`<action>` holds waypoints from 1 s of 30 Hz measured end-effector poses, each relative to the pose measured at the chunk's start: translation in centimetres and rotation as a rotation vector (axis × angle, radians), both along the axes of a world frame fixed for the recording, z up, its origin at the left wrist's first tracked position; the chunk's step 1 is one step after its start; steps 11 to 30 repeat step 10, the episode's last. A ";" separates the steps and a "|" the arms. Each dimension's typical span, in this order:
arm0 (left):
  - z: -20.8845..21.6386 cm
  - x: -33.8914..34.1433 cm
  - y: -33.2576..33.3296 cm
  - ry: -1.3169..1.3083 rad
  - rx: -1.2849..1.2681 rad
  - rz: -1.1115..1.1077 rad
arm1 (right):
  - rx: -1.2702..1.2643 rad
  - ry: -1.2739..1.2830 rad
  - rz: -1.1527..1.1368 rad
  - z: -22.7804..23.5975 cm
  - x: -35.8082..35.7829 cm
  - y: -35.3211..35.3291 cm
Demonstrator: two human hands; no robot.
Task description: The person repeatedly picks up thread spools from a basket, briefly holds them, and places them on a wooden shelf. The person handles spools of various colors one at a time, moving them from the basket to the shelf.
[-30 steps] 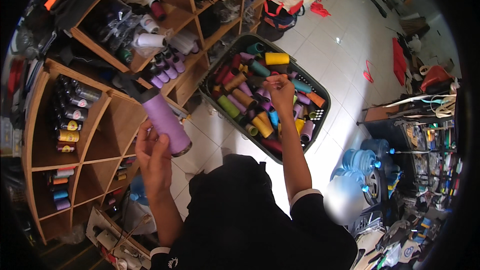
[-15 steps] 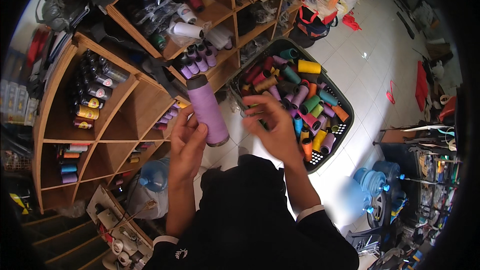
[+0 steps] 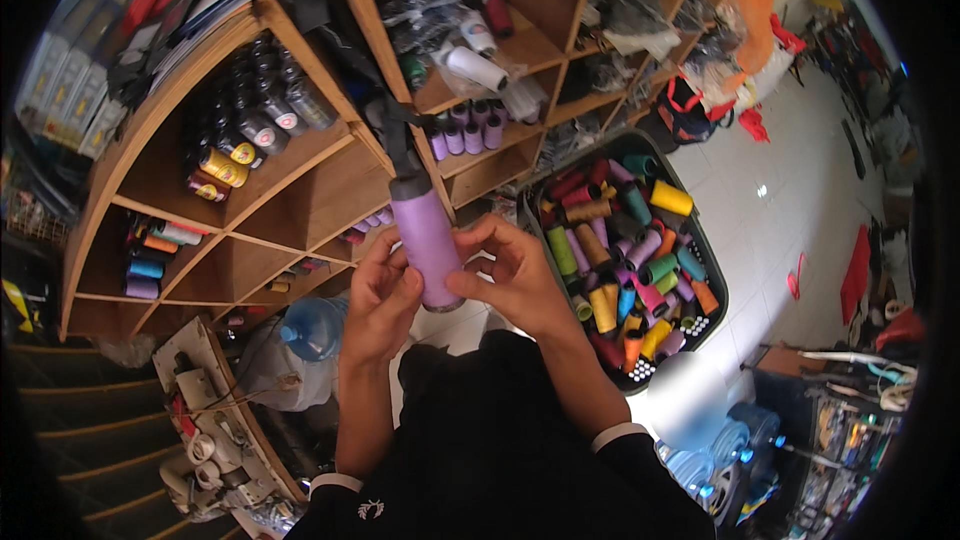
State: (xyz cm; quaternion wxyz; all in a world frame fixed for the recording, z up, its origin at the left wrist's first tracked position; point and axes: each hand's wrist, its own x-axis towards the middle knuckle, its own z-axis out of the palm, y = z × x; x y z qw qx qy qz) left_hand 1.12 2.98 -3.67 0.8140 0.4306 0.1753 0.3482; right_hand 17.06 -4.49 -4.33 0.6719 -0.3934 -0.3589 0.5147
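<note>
A large spool of purple thread (image 3: 425, 245) with a dark top end stands nearly upright in front of me, leaning a little to the left. My left hand (image 3: 380, 308) is closed round its lower left side, thumb at the front. On the opposite side, my right hand (image 3: 515, 280) has its thumb and bent fingers against the spool, so both hands are on it. Whether the right fingertips also pinch a thread end is too small to tell. To the right sits a dark basket (image 3: 701, 324) heaped with spools of many colours.
Wooden shelves (image 3: 300, 195) run along the left and far side, holding purple spools (image 3: 472, 137) and dark wrapped spools (image 3: 262, 110). A blue water bottle (image 3: 314, 328) stands below them. A sewing machine (image 3: 205, 455) is at lower left. More blue bottles (image 3: 730, 440) stand at lower right.
My right hand has come in from the right and now touches the spool. It was apart with fingers spread before. The view has turned, shifting shelves and basket rightward.
</note>
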 end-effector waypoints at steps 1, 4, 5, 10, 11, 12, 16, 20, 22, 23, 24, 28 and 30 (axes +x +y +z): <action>-0.1 -0.5 0.2 -0.010 -0.002 0.002 | 0.003 -0.020 0.025 0.0 -0.3 0.4; -0.3 -2.5 1.0 -0.048 0.014 0.036 | -0.001 -0.002 0.108 -0.2 -1.6 2.0; -0.4 -3.4 1.3 -0.059 0.025 0.057 | -0.004 0.019 0.142 -0.2 -2.1 2.5; -0.9 -9.2 2.6 0.058 0.132 0.139 | -0.029 0.079 0.327 -0.9 -5.2 5.6; -0.9 -9.2 2.6 0.058 0.132 0.139 | -0.029 0.079 0.327 -0.9 -5.2 5.6; -0.9 -9.2 2.6 0.058 0.132 0.139 | -0.029 0.079 0.327 -0.9 -5.2 5.6; -0.9 -9.2 2.6 0.058 0.132 0.139 | -0.029 0.079 0.327 -0.9 -5.2 5.6; -0.9 -9.2 2.6 0.058 0.132 0.139 | -0.029 0.079 0.327 -0.9 -5.2 5.6; -0.9 -9.2 2.6 0.058 0.132 0.139 | -0.029 0.079 0.327 -0.9 -5.2 5.6; -0.9 -9.2 2.6 0.058 0.132 0.139 | -0.029 0.079 0.327 -0.9 -5.2 5.6; -0.9 -9.2 2.6 0.058 0.132 0.139 | -0.029 0.079 0.327 -0.9 -5.2 5.6; -0.9 -9.2 2.6 0.058 0.132 0.139 | -0.029 0.079 0.327 -0.9 -5.2 5.6; -0.9 -9.2 2.6 0.058 0.132 0.139 | -0.029 0.079 0.327 -0.9 -5.2 5.6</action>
